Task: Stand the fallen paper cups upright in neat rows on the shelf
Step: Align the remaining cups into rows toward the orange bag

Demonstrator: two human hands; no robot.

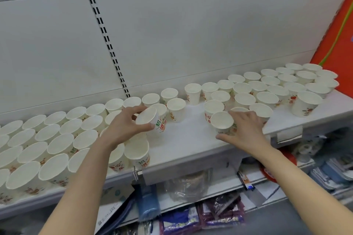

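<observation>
White shelf (191, 139): runs from 8 o'clock up to 3 o'clock across the view, backed by a pale slotted panel (172, 34). Stock: white paper cups with red and green print, standing mouth-up in close rows; left block (47, 139) at 9 o'clock, right block (277, 89) at 2 o'clock, a bare strip of shelf between them at centre. Left hand (124, 126): fingers and thumb curled round the rim of a tilted cup (148, 119), mouth leaning toward the viewer, at the right edge of the left block, just beside its neighbours; whether its base touches the shelf cannot be told. Right hand (246, 129): thumb and fingers closed about an upright cup (222, 122) standing on the shelf at the near-left corner of the right block, touching the cups behind it. Orange panel (336, 34): at 2 o'clock, beyond the shelf end. Lower shelf (219, 204): at 6 o'clock, holding packaged goods, blurred.
</observation>
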